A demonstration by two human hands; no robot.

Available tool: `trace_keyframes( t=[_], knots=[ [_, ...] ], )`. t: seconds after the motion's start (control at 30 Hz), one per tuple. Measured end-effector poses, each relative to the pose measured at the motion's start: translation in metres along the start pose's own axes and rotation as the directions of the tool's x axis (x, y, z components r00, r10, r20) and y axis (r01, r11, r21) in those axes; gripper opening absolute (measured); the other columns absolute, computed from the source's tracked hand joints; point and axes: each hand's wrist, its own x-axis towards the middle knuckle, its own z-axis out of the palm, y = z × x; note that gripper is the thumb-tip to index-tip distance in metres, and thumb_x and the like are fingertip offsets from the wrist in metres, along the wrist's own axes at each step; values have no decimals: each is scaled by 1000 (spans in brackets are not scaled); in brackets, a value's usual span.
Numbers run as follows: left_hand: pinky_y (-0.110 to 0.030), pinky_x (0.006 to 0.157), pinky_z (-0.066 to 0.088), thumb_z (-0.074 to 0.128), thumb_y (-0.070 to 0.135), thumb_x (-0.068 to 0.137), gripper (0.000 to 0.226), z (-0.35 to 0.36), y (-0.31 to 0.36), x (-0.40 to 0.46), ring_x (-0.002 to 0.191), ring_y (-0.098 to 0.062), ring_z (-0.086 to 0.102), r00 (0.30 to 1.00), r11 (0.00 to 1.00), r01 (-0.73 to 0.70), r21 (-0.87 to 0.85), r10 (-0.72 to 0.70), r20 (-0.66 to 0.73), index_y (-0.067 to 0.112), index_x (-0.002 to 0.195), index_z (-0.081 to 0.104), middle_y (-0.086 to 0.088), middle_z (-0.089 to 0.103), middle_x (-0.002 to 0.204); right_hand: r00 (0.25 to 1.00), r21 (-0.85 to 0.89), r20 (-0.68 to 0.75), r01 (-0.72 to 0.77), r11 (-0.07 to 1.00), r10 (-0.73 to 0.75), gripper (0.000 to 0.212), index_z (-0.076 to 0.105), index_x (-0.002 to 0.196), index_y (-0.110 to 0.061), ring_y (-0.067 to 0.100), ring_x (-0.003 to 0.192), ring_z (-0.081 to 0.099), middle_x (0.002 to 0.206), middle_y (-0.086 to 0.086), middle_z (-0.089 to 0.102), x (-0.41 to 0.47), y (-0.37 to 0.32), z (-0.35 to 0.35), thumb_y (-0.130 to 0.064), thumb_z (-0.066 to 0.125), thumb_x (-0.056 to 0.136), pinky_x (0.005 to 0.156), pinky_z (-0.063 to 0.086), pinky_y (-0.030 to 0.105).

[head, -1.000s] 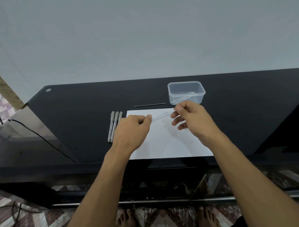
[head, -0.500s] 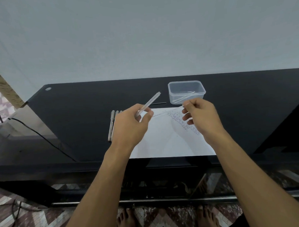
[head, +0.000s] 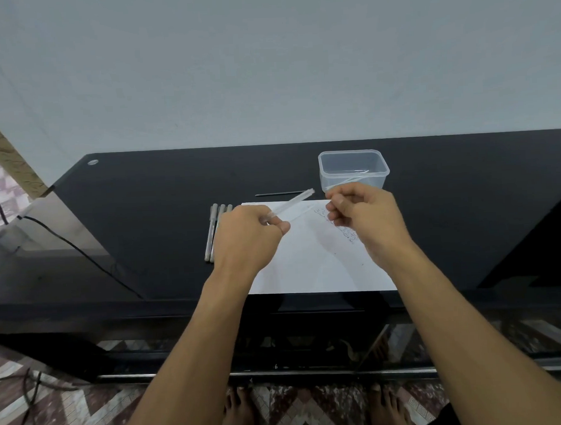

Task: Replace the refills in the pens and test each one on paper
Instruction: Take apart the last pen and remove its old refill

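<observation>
Left hand (head: 248, 233) grips the clear pen barrel (head: 293, 202), now raised; right hand (head: 359, 213) has pulled away, pinching the thin refill (head: 300, 214), so the refill appears withdrawn.

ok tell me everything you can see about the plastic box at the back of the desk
The plastic box is a clear, lidless rectangular tub with rounded corners and a thicker rim. It stands upright on the black desk, just beyond the far right corner of the paper. Inside lie a few thin pale sticks, probably refills, slanting across the bottom. Neither hand touches it; the right hand is raised in front of its near wall.
</observation>
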Motion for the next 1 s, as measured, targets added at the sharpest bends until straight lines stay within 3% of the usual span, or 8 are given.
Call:
trace_keyframes(
  t=[0.13,0.27,0.3,0.4,0.5,0.63,0.77,1.0],
  knots=[
    [-29,62,52,71,40,88,20,-7,-13,5,53,-14,52,997,996,51,-74,-55,-55,24,76,73,6,54,56,1000,-332,4,16,943,-16,18,83,101,-25,11,81,68,92,-8,77,5,9,-7,-15,69,99,73,52,20],
    [-26,58,44,69,41,90,22,-6,-15,6,51,-14,47,996,993,64,-100,-71,-62,24,76,73,5,49,53,992,-571,100,117,813,-73,22,81,109,-20,3,78,63,93,-6,74,6,23,13,-7,71,95,64,43,3],
    [-26,58,45,68,41,90,22,-5,-13,6,51,-14,48,996,994,60,-95,-66,-59,24,78,73,6,49,53,989,-600,125,134,788,-73,20,81,107,-18,3,77,62,91,-5,73,6,23,16,-6,74,93,68,45,4],
    [-31,60,52,68,43,90,22,-3,-13,6,50,-13,50,997,996,48,-70,-52,-55,25,80,74,7,51,53,977,-699,197,195,688,-77,17,83,106,-17,12,87,63,96,-3,73,6,23,28,-7,76,93,90,55,24],
    [-32,60,51,69,44,89,24,-2,-14,7,50,-11,50,998,998,38,-50,-41,-54,25,76,72,6,51,52,973,-735,221,213,644,-69,22,82,114,-16,17,102,68,113,1,77,4,22,35,-8,73,96,95,51,26],
    [-33,64,54,68,45,90,24,-3,-13,7,56,-13,56,998,999,29,-43,-31,-53,24,80,74,5,55,55,979,-723,203,169,670,-27,25,80,119,-17,11,92,62,107,0,75,7,22,34,-11,76,95,85,43,20],
    [-34,69,56,68,44,91,23,-3,-11,7,70,-15,63,998,998,20,-51,-23,-51,23,86,77,5,57,55,979,-718,203,164,676,-21,24,81,117,-18,11,90,62,106,0,75,7,23,33,-12,78,93,84,43,19],
    [-35,63,54,66,44,92,32,-3,-13,8,51,-15,50,999,998,27,-50,-29,-36,21,70,69,5,52,51,978,-702,200,182,688,-55,22,80,114,-20,9,87,61,99,-4,72,6,20,31,-12,77,95,84,48,21]
  ],
)
